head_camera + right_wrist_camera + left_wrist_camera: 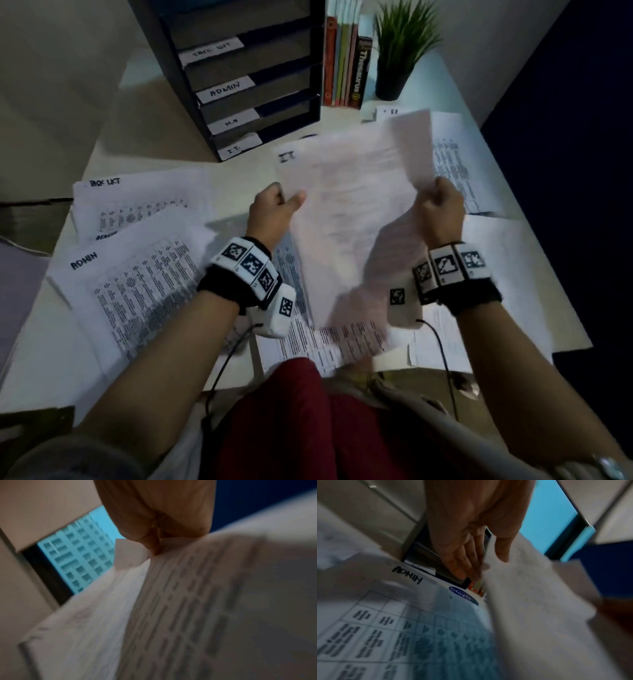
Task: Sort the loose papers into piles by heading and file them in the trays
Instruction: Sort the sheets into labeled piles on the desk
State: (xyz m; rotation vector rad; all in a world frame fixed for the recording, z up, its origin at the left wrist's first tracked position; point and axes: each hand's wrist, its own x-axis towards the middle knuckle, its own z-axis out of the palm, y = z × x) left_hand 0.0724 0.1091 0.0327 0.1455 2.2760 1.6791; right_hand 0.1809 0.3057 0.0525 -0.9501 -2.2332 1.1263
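Note:
A sheet headed "IT" (pixel 342 205) is held up over the white desk (pixel 239 171). My left hand (pixel 291 200) pinches its left edge, thumb on top. In the left wrist view the left hand (pixel 488 566) has its fingers (pixel 464 561) nearly straight behind the IT sheet (pixel 530 601). My right hand (pixel 433 197) grips a second, blurred sheet (pixel 407 147) that partly overlaps the IT sheet. The right wrist view shows the right hand (pixel 155 550) fisted on the paper's edge (pixel 180 588). The black tray stack (pixel 291 126) stands behind, its lowest label reading I.T. (pixel 238 146).
Piles headed TASK LIST (pixel 137 202) and ADMIN (pixel 137 291) lie on the left, and more sheets lie on the right (pixel 455 154) and near the front edge (pixel 325 342). Books (pixel 346 68) and a potted plant (pixel 400 44) stand at the back right.

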